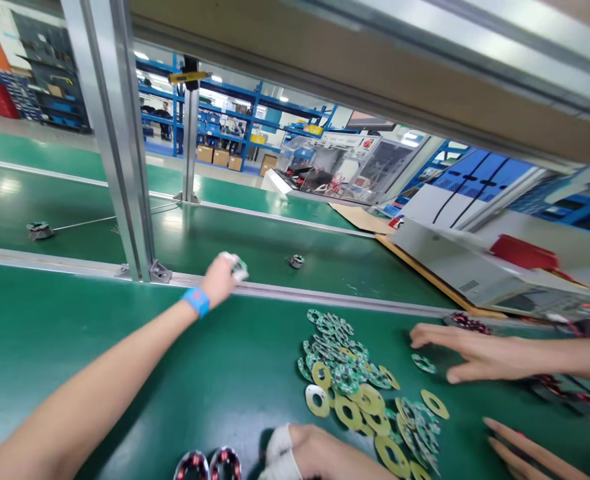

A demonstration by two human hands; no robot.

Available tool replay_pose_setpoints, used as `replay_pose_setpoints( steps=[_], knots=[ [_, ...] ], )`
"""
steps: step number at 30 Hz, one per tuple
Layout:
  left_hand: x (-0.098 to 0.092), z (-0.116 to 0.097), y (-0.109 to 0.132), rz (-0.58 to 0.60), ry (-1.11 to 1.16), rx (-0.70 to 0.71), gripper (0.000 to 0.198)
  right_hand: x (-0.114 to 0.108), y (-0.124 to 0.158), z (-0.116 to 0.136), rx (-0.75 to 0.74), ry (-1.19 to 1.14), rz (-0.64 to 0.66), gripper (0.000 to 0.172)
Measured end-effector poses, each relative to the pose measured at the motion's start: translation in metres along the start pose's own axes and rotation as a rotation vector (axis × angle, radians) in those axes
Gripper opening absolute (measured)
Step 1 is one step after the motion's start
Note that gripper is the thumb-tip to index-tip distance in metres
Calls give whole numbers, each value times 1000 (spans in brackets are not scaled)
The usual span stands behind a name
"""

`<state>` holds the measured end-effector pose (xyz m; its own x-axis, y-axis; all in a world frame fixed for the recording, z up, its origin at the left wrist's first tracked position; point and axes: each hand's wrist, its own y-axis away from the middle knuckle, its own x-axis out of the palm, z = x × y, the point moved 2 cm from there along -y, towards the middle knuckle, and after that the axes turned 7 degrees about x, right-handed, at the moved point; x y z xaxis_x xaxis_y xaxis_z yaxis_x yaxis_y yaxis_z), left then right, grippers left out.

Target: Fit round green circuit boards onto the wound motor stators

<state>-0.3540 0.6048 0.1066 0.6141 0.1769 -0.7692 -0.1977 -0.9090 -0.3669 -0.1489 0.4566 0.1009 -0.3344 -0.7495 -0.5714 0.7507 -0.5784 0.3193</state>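
My left hand, a blue band on its wrist, reaches far out to the metal rail between the near table and the green conveyor belt. Its fingers are closed on a small round green and white part. My right hand sits at the bottom edge, with white cots on two fingers, next to two round wound coils. Most of its fingers are cut off by the frame. A heap of green and yellow ring-shaped boards lies just right of it.
A co-worker's hand rests flat by a green ring, and another hand's fingers show at the lower right. Two small round parts lie on the belt. An aluminium post stands on the rail. A white machine stands at the right.
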Motion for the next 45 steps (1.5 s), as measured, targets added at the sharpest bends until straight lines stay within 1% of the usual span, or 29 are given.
replay_pose_setpoints(
  steps=[2,3,5,7,8,9,10,11,12,13,14,15,17,20,22,25,27,29,31,32,33,35,36,37,38,39,41,43,45],
  knots=[
    [-17,28,-23,-78,-46,-94,18,-7,1,-3,40,-16,-95,24],
    [-23,37,-27,-95,-57,-121,22,-11,3,-5,71,-19,-158,29],
    [-28,45,-24,-123,-67,-141,30,-17,4,-11,139,-18,-287,36],
    [-23,36,-7,-120,-56,-110,42,-18,4,-18,200,-40,-406,36],
    [-17,25,6,-73,-24,-66,50,-17,3,-21,215,-55,-451,36],
    [-10,13,20,13,32,-2,59,-14,1,-23,219,-68,-485,37],
    [-3,-1,35,133,105,73,64,-11,-2,-26,217,-78,-520,38],
    [6,-16,51,333,239,178,70,-9,-4,-28,212,-88,-553,39],
    [12,-29,66,479,340,247,75,-6,-6,-30,207,-94,-585,39],
    [16,-39,79,560,399,272,77,-4,-8,-31,204,-95,-616,39],
    [20,-47,88,597,446,276,77,-2,-10,-32,205,-92,-650,38],
    [23,-51,95,590,465,260,76,-1,-12,-33,207,-80,-691,37],
    [27,-54,100,519,465,217,73,1,-14,-32,190,0,-785,35],
    [32,-52,99,425,398,223,68,3,-14,-23,58,259,-872,38],
    [33,-51,98,405,328,268,59,4,-16,-14,-63,461,-850,35],
    [32,-51,98,428,230,338,37,6,-17,-3,-188,701,-749,24],
    [30,-51,99,444,192,364,29,9,-17,2,-243,796,-647,30],
    [30,-50,100,443,171,371,24,11,-15,7,-280,833,-534,32],
    [31,-49,100,421,155,362,22,12,-10,9,-301,787,-443,27],
    [32,-48,100,409,155,357,23,10,-8,8,-313,731,-440,25],
    [33,-47,101,399,160,352,25,5,-5,6,-314,663,-489,27],
    [36,-45,100,380,176,336,32,-11,-1,-4,-212,544,-709,31],
    [38,-45,100,374,182,328,36,-22,0,-12,-104,523,-840,30],
    [39,-44,100,367,185,317,40,-33,-1,-20,43,536,-934,30],
    [40,-44,100,361,183,304,42,-43,-2,-27,188,580,-968,28],
    [41,-44,99,357,181,291,44,-52,-6,-33,312,642,-942,26],
    [40,-44,99,363,178,265,46,-65,-14,-39,455,770,-813,22],
    [37,-44,99,378,181,242,44,-69,-22,-38,496,839,-713,18],
    [32,-44,98,395,210,229,44,-67,-26,-35,483,852,-671,15]
  ],
)
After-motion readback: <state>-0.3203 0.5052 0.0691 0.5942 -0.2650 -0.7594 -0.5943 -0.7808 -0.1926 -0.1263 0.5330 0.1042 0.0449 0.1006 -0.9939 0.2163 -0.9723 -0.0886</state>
